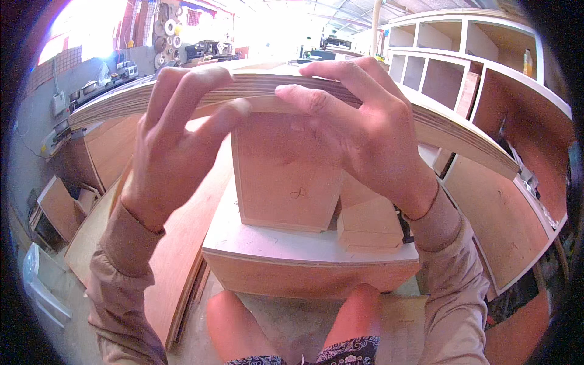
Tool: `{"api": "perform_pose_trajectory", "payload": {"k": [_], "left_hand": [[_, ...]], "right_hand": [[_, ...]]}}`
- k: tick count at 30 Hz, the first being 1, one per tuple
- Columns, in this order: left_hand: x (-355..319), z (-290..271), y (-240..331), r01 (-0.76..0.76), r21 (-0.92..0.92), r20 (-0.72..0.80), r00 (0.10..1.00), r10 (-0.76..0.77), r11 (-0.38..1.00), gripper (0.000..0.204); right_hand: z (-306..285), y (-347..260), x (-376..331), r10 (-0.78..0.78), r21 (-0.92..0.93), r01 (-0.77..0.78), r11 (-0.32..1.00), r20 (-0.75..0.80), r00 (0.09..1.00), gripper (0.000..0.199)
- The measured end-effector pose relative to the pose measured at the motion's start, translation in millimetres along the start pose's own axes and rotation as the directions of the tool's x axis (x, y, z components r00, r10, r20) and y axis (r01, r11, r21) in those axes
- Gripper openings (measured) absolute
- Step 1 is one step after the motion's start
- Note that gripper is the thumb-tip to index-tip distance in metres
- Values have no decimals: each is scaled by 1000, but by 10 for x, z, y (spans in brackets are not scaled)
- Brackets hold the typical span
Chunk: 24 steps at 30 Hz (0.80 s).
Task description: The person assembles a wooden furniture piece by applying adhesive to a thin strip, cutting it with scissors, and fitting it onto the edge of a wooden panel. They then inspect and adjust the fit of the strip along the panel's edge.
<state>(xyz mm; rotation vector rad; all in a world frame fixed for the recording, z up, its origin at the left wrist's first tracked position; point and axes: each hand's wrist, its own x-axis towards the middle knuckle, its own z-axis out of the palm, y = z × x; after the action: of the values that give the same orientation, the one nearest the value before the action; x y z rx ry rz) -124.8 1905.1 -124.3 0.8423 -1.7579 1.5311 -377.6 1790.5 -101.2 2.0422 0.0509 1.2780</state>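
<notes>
A thick plywood board (261, 84) with a layered edge and pale top lies across in front of me, a paler wooden strip (261, 104) under its edge. My left hand (182, 115) is at this edge, fingers bent and apart from the thumb. Its fingertips are slightly blurred, and I see nothing held in them. My right hand (359, 109) has its fingers over and against the edge, the thumb partly hidden in shadow below. Beneath the board stands a brown wooden panel (286, 176) with a small pencil mark, on a white-topped box (286, 246).
Beside the panel sits a small wooden block (368, 228). Large wooden sheets (182, 225) lean at left, near a clear plastic piece (42, 286). White-edged shelving (480, 61) stands at right. Tools and round discs (167, 33) hang on the far left wall.
</notes>
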Motion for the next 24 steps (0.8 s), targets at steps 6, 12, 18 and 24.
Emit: {"api": "perform_pose_trajectory", "payload": {"k": [6, 12, 18, 24], "left_hand": [[-162, 5, -233, -77, -77, -53, 996, 73, 994, 35], [-126, -14, -268, -38, -140, -25, 999, 35, 989, 35], [-164, 0, -270, 46, -166, -11, 999, -48, 985, 30], [-166, 1, -291, 37, -69, -28, 999, -39, 997, 25]], "right_hand": [[88, -64, -5, -9, -61, 8, 998, -14, 1000, 37], [118, -77, -32, -21, -103, 18, 995, -25, 999, 33], [143, -98, -10, -20, -141, 14, 990, -42, 999, 30], [134, -150, -1, 19, -134, -20, 991, -15, 1000, 28]]}}
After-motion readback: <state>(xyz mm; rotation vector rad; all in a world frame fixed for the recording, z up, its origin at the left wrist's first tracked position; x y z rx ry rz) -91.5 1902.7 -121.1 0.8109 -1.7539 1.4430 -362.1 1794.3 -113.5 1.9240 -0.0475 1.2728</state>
